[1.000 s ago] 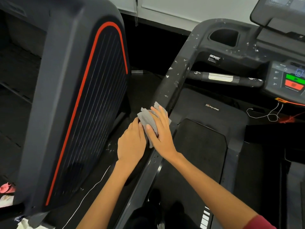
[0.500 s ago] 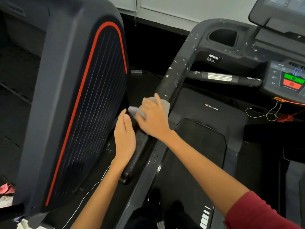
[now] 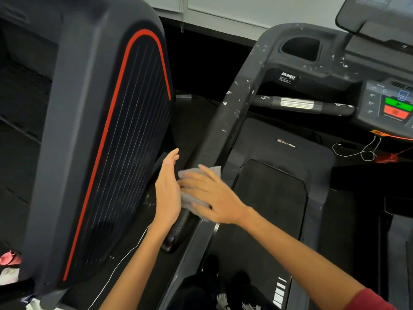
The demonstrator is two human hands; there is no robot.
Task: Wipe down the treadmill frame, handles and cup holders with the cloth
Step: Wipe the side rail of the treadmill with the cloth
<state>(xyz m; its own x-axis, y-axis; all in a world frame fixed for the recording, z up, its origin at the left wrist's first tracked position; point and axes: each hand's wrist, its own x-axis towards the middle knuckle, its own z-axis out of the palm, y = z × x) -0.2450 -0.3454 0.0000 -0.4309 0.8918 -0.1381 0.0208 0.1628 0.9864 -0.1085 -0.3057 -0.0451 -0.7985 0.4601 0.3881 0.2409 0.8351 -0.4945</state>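
My right hand (image 3: pixel 213 194) presses a grey cloth (image 3: pixel 186 199) flat onto the lower part of the treadmill's left handrail (image 3: pixel 228 117), fingers spread and nearly straight. My left hand (image 3: pixel 167 191) is held edge-on just left of the rail, fingers straight, touching the cloth's left edge and holding nothing. White specks dot the upper rail and the frame around the cup holder (image 3: pixel 300 48). A cross handle with a silver sensor band (image 3: pixel 295 103) runs right from the rail.
A neighbouring machine's dark panel with a red stripe (image 3: pixel 100 130) stands close on the left, leaving a narrow gap. The console with green and red buttons (image 3: pixel 396 106) is at the right, a white safety cord (image 3: pixel 362 153) below it. The belt (image 3: pixel 268 198) lies right of the rail.
My right hand slid the cloth a little up the rail, then back down toward me. My left hand came off the cloth and now stays beside the rail.
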